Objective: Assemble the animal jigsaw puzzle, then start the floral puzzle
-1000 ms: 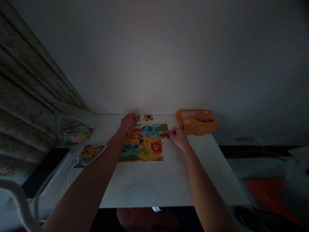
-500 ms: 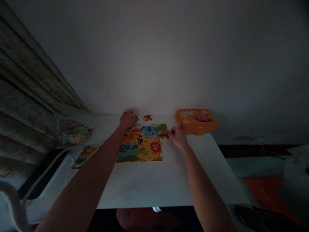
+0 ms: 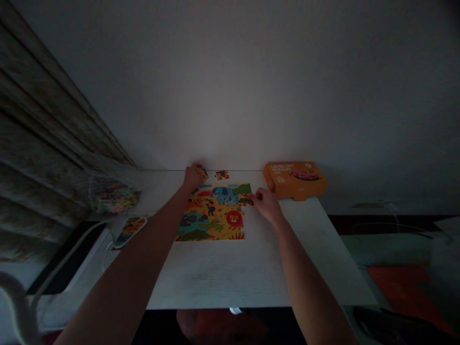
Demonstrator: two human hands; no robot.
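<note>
A partly joined jigsaw puzzle (image 3: pixel 212 215) with an elephant, a lion and a crocodile lies flat on the white table. Behind its upper left part, close to the wall, my left hand (image 3: pixel 193 177) is closed on a puzzle piece (image 3: pixel 204 174), which looks tilted. Another small group of pieces (image 3: pixel 222 175) lies just right of it, between puzzle and wall. At the puzzle's right edge, my right hand (image 3: pixel 266 203) has its fingers pinched at a tree-patterned puzzle piece (image 3: pixel 247 199). My left forearm hides part of the puzzle's left side.
An orange puzzle box (image 3: pixel 296 180) stands at the back right against the wall. To the left are a clear bag of colourful pieces (image 3: pixel 113 196), a picture card (image 3: pixel 131 230) and a white cable (image 3: pixel 77 247). A patterned curtain (image 3: pixel 43 143) hangs along the left side.
The piece in my left hand has gone from lying nearly flat to looking more tilted. My right hand stays at the puzzle's right edge. The whole view has shifted slightly.
</note>
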